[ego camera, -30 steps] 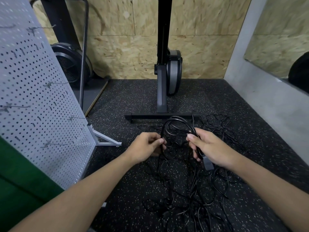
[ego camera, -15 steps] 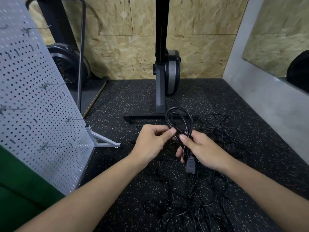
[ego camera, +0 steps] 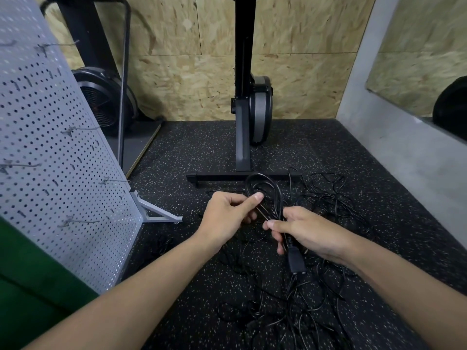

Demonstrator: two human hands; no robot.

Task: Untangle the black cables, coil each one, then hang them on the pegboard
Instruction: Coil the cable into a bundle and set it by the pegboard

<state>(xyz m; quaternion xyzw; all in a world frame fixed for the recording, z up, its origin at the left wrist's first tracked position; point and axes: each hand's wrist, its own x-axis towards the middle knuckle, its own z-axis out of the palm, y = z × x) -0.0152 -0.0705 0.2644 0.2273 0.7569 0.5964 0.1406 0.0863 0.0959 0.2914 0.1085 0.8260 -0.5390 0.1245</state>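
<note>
Tangled black cables (ego camera: 290,311) heaped on speckled floor (ego camera: 202,152), nearest. Right hand (ego camera: 305,231) grips coiled cable (ego camera: 274,193), plug (ego camera: 295,261) hanging below. Left hand (ego camera: 227,213) pinches loop with thumb. Pegboard (ego camera: 50,147) left, hooks bare. Black machine stand (ego camera: 242,137) behind.

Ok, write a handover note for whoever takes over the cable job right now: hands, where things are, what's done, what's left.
Left hand: pinches the loop end of the half-coiled cable.
Right hand: grips the same cable's gathered strands; its plug hangs below the fist.
Tangle of black cables: on the floor under and beyond the hands.
Pegboard: stands on the left; its visible hooks are bare.
Done: one cable partly coiled.
Left: finish this coil, hang it, then untangle, coil and hang the rest.
</note>
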